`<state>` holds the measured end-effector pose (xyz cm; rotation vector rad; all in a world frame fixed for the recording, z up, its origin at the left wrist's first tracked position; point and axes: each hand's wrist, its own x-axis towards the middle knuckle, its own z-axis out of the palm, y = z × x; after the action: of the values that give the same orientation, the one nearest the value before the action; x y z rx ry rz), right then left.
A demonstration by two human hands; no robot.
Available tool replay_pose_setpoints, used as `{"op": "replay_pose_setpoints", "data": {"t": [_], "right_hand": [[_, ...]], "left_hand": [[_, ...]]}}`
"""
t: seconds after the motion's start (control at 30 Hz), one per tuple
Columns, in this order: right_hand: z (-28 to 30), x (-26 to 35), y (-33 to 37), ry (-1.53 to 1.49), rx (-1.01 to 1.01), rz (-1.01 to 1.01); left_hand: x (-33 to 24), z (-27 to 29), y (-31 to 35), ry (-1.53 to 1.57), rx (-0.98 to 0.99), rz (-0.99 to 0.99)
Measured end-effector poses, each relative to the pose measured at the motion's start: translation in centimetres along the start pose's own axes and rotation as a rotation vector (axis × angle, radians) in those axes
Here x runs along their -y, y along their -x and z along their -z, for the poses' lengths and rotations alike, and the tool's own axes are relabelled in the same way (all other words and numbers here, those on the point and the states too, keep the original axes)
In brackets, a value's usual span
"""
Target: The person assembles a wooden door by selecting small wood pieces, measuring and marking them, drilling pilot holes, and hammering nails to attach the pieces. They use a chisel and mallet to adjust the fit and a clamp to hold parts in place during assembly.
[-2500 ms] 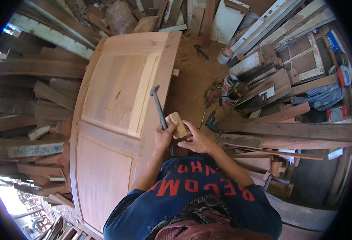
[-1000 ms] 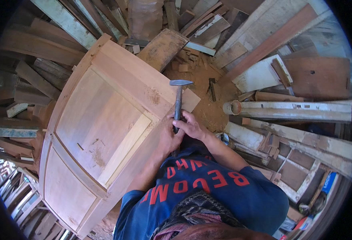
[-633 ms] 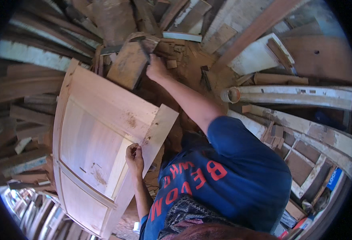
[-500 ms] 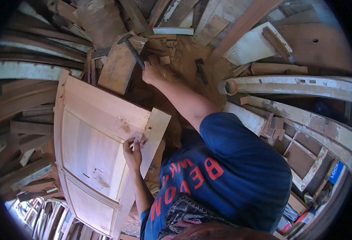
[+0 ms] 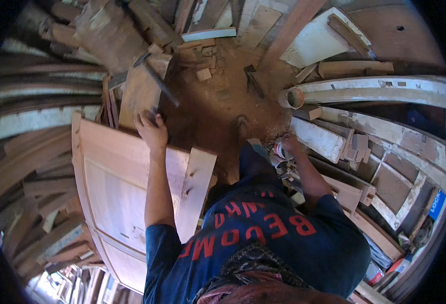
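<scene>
My left hand [image 5: 153, 133] reaches over the far edge of the pale wooden panel door [image 5: 111, 177], at the near end of a wooden block [image 5: 139, 91]. Its fingers are bent around a small dark thing that I cannot make out. The hammer [image 5: 157, 81] lies on the block, its handle sticking out past the right side. Off to my right, low beside my knee, my right hand [image 5: 290, 146] is closed on a small white-and-red can [image 5: 279, 148], partly hidden by the fingers.
Stacked boards [image 5: 35, 121] line the left side. A round bucket [image 5: 292, 98] stands at the right, near long white-painted timbers [image 5: 375, 93] and a pale plank [image 5: 317, 137]. Wood scraps [image 5: 203, 74] lie on the dusty floor [image 5: 223, 96] ahead.
My right hand has let go of the hammer and moved right and down to the can. My left hand has moved forward from the door to the block. The sawdust pile on the door's corner is gone.
</scene>
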<state>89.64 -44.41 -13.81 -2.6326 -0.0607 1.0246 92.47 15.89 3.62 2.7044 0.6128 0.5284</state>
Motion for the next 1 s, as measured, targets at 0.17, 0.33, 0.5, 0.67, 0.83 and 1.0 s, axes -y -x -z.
{"op": "replay_pose_setpoints", "data": {"t": [0.17,0.33,0.5,0.67,0.83,1.0], "right_hand": [[-8.2,-0.6,-8.2,-0.322,0.038,-0.150],[-10.4,5.0,-21.0,-0.298,-0.009,-0.151],[-12.2,3.1,-38.7,-0.277,-0.035,-0.137],[-15.0,-2.1,-54.4,-0.188,-0.203,-0.164],[-16.9,-6.0,-65.7,-0.096,-0.228,-0.238],[-22.2,-4.5,-67.3,0.047,-0.263,-0.339]], "left_hand": [[6.5,-7.3,-4.1,-0.236,0.037,0.294],[6.0,-10.3,-6.9,-0.334,0.011,0.397],[10.0,-10.6,-5.2,0.095,-0.164,0.578],[8.4,-13.7,-6.4,-0.018,-0.124,0.625],[8.2,-16.7,-7.0,-0.073,-0.070,0.643],[7.7,-17.4,-7.4,-0.093,-0.039,0.665]]}}
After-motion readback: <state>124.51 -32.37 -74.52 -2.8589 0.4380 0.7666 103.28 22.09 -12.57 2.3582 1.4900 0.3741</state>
